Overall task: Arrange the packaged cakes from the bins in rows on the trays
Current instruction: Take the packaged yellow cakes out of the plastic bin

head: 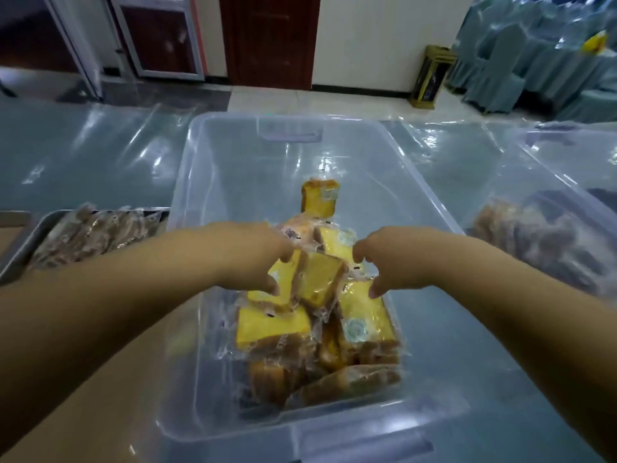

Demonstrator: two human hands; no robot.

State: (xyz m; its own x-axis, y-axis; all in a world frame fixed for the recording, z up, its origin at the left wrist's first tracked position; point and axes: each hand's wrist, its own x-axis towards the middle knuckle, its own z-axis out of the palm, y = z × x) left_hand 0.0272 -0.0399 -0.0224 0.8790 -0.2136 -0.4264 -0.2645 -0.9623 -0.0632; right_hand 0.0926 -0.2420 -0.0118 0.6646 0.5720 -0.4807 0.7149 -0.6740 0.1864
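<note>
A clear plastic bin [187, 182] stands in front of me with a pile of yellow packaged cakes [273, 329] in its near half. One single cake [319, 197] lies further back. My left hand [257, 259] reaches in from the left and pinches the edge of a tilted cake [320, 282] between fingers and thumb. My right hand [387, 262] hovers just right of that cake with loosely curled fingers, its thumb near a wrapped cake [364, 315]. A metal tray [18, 252] at the left holds brown packaged cakes [90, 233] in a row.
A second clear bin [567, 182] with brown wrapped cakes [534, 248] stands at the right. Shiny plastic sheeting [83, 155] covers the table. Covered chairs [521, 61], a dark door [270, 38] and a yellow-framed stand [430, 78] are beyond.
</note>
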